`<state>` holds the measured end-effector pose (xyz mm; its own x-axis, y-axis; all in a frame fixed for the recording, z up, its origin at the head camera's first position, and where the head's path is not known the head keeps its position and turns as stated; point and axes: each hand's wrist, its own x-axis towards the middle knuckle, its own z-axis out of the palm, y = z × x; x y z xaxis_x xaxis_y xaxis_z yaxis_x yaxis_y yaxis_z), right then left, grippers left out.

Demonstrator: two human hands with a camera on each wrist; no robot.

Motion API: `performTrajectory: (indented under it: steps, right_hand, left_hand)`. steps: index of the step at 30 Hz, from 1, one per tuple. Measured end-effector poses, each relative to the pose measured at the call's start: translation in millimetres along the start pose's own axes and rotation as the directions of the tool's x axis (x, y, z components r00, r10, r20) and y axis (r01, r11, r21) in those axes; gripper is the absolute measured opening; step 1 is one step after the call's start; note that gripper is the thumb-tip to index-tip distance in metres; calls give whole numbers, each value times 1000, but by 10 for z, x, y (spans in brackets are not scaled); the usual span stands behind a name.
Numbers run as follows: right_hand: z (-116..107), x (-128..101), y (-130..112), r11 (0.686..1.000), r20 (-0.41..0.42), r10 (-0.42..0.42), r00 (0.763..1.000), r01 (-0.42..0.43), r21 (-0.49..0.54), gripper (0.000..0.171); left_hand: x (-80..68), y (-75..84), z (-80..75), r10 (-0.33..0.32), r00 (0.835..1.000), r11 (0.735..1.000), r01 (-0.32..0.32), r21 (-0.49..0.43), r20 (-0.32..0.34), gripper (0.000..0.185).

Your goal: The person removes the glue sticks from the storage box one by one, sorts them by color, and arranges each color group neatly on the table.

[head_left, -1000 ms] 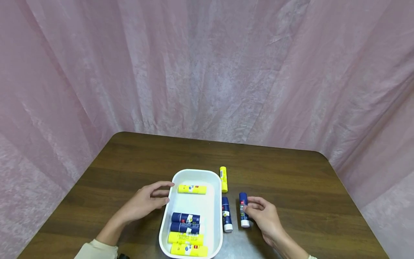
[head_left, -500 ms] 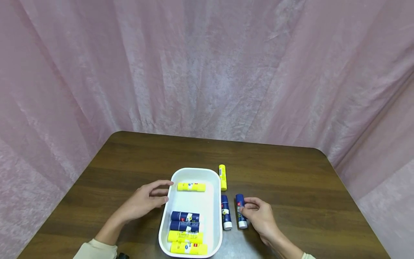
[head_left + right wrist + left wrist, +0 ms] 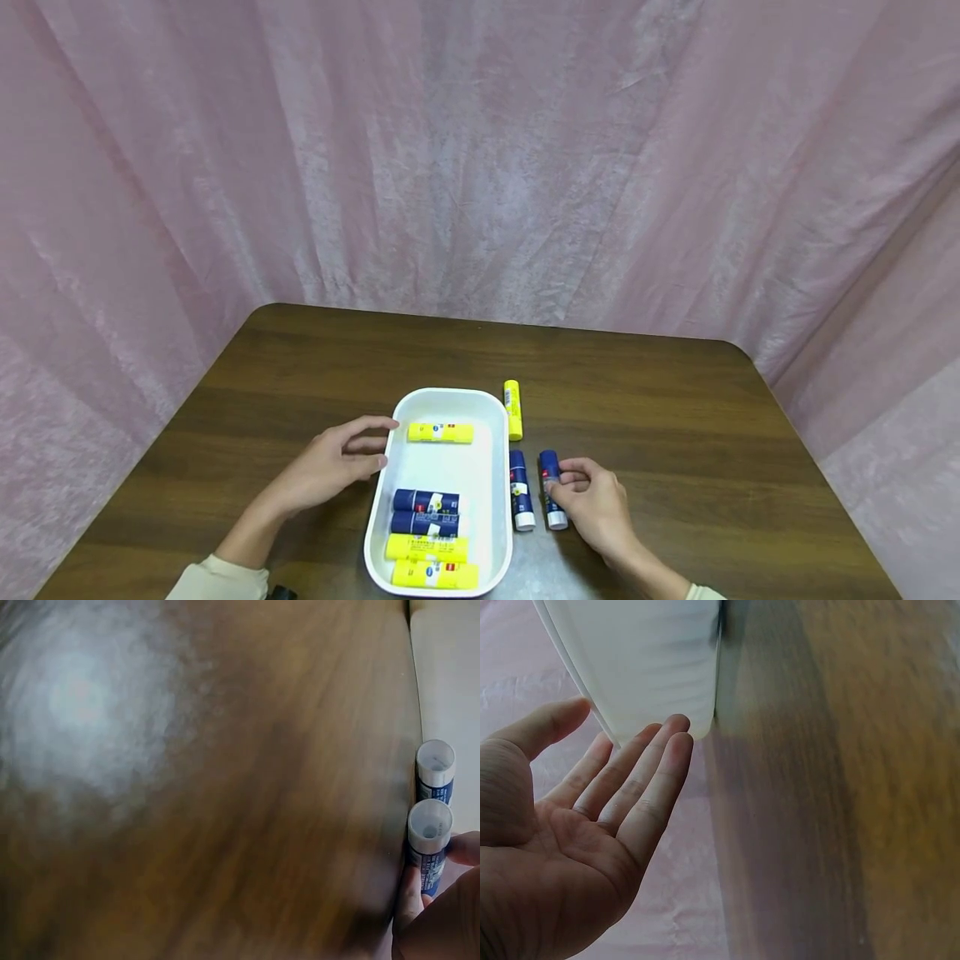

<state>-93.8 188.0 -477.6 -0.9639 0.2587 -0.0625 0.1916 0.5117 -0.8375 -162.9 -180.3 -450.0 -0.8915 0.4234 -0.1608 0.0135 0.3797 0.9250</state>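
My right hand [image 3: 598, 510] pinches a dark blue glue stick [image 3: 550, 468] between thumb and fingers, close over the table. Its white end faces me, and in the right wrist view the glue stick [image 3: 427, 861] shows its hollow white base. Just left of it a second blue glue stick [image 3: 519, 475] lies along the white tray's [image 3: 442, 468] right side. The fingertips and thumb of my left hand [image 3: 330, 467] touch the tray's left rim. In the left wrist view the left hand's [image 3: 592, 817] fingers extend loosely beside the tray wall.
Inside the tray lie a yellow glue stick [image 3: 440, 432] at the far end, two blue glue sticks [image 3: 425, 512] and two yellow ones [image 3: 427, 561] nearer me. Another yellow glue stick [image 3: 513, 410] lies outside the far right side. A pink curtain [image 3: 480, 167] hangs behind the brown table [image 3: 660, 400].
My right hand has moved slightly left with the blue glue stick, narrowing the gap to the one beside the tray. The left hand stays at the rim. The head view has shifted a little.
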Motion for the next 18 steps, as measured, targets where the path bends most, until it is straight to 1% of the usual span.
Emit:
performTrajectory:
  steps: [5, 12, 18]
  right_hand:
    - [7, 0, 14, 1000, -10, -22, 1000, 21, -23, 34]
    - [17, 3, 19, 999, -10, -36, 999, 35, -36, 33]
    - [-39, 36, 3, 999, 9, -20, 1000, 20, -43, 41]
  left_hand:
    - [-5, 2, 0, 16, 1000, 1000, -16, 6, -2, 51]
    - [-11, 1, -2, 11, 1000, 1000, -11, 6, 2, 51]
    - [-3, -4, -1, 9, 1000, 1000, -10, 5, 2, 51]
